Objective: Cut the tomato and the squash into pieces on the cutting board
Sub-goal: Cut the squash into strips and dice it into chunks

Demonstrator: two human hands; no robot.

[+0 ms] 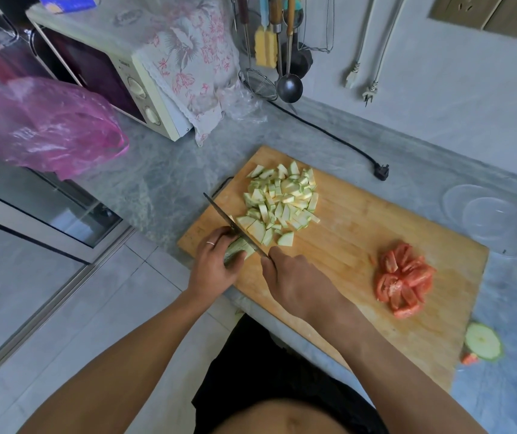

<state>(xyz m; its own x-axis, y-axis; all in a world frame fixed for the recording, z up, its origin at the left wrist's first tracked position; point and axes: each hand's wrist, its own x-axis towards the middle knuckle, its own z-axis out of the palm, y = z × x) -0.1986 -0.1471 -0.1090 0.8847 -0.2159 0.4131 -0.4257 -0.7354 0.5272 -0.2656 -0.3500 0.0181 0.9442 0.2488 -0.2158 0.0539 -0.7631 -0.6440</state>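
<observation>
On the cutting board [360, 233], which lay slantwise on the grey tabletop [163, 180], most of the work looked done. The tomato [402, 280] was already in wedges, heaped near the board's right end, red skins and wet, seedy faces turned every way. The cut squash [282, 200] sat in a loose pile toward the far left part of the board: pale, thin, mostly quarter-round slices with a light green rind.

What was left, by my reading, was only the last stub of squash [238, 249] at the board's near left corner. The left hand [215, 264] gripped it, fingers curled over its top and a ring showing on one finger. The right hand [294, 277] was closed round the handle of the knife [232, 225], the handle itself hidden inside the fist; the dark blade ran up and to the left across the stub's cut end, just beside the left fingers. A few more cuts seemed enough to finish.

Off the board, a round squash slice [482, 341] lay on the tabletop near its right end, with a red scrap [469, 358] just beside it.
</observation>
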